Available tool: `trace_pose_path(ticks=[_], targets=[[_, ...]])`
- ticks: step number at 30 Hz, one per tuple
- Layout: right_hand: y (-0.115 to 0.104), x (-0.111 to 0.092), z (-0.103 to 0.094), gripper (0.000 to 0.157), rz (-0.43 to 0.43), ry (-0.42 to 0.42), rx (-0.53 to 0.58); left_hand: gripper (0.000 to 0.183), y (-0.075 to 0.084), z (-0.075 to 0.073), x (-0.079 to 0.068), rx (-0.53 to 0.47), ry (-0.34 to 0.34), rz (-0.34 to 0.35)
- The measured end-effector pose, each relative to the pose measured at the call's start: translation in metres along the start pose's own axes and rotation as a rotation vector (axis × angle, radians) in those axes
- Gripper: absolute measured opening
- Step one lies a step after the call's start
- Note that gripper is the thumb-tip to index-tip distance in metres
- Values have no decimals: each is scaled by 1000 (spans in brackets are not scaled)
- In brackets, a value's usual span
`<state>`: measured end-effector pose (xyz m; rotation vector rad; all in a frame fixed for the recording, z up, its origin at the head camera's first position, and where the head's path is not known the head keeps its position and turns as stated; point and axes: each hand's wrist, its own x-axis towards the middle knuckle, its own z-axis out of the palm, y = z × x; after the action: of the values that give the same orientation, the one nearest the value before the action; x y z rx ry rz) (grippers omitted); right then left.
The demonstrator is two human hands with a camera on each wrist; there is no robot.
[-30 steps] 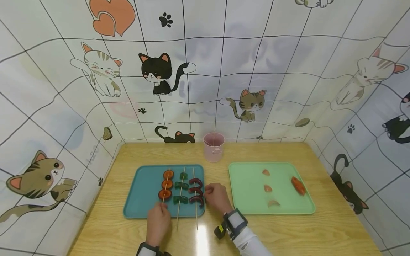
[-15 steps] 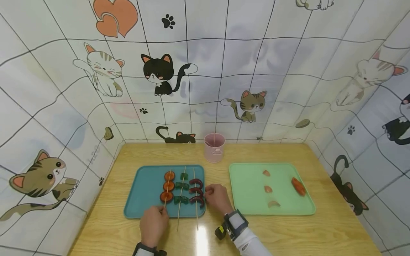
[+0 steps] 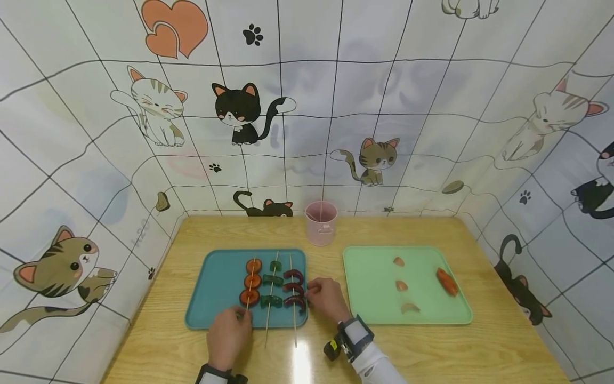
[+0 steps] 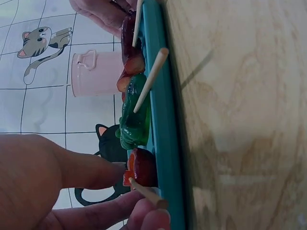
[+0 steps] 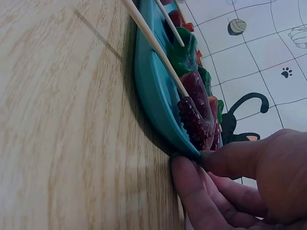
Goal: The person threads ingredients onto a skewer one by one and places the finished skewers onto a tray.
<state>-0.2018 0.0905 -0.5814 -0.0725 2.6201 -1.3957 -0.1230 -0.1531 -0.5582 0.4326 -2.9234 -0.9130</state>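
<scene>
On the blue-green tray [image 3: 205, 288] lie three skewers. One carries glossy orange-red round slices [image 3: 252, 281], another green pieces [image 3: 272, 280], and the third dark red tentacle pieces [image 3: 293, 288] with suckers. Beside the near end of the round-slice skewer [image 4: 146, 193] is my left hand [image 3: 229, 333]. In the left wrist view its thumb lies by the lowest slice and its fingers stand apart from the thumb, around the stick. My right hand [image 3: 328, 298] pinches the tray's right rim [image 5: 175, 136] between thumb and fingers, close to the wooden table [image 5: 72, 143].
A light green tray [image 3: 369, 288] on the right holds three small pale pieces [image 3: 401, 284] and a reddish-orange piece [image 3: 446, 281]. Behind, between the trays, a pink bucket [image 3: 320, 229] holds thin sticks. Cat-print walls [image 3: 307, 133] enclose the table's back and sides.
The round-slice skewer has shifted slightly right and toward the near edge, then stopped. My left hand has moved a little left. The right hand stays at the tray rim.
</scene>
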Motion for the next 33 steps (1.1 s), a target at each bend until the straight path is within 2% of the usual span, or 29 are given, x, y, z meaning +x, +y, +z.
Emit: trace_pose_path(ticks=[2, 4, 9, 14, 17, 20, 24, 27, 30, 33], targets=[[1, 0, -1, 20, -5, -12, 6, 22, 1, -1, 0, 7, -2, -3], [3, 2, -3, 20, -18, -16, 4, 24, 2, -2, 1, 13, 23, 4], [6, 5, -16, 22, -86, 34, 21, 32, 7, -1, 6, -14, 162, 62], [0, 8, -40, 26, -123, 119, 66, 38, 15, 0, 19, -210, 224, 164], [-6, 11, -57, 29, -144, 168, 65, 46, 22, 1, 29, -338, 198, 221], [-10, 17, -77, 34, -157, 192, 72, 57, 32, 4, 41, -430, 128, 249], [-14, 31, -103, 40, -168, 214, 81, 69, 50, 11, 60, -515, 38, 305], [-18, 44, -120, 42, -172, 239, 91, 75, 63, 19, 75, -566, -4, 340], [-23, 58, -131, 43, -182, 263, 100, 78, 77, 24, 88, -625, -45, 360], [-27, 75, -139, 44, -187, 281, 90, 82, 93, 30, 102, -641, -79, 386]])
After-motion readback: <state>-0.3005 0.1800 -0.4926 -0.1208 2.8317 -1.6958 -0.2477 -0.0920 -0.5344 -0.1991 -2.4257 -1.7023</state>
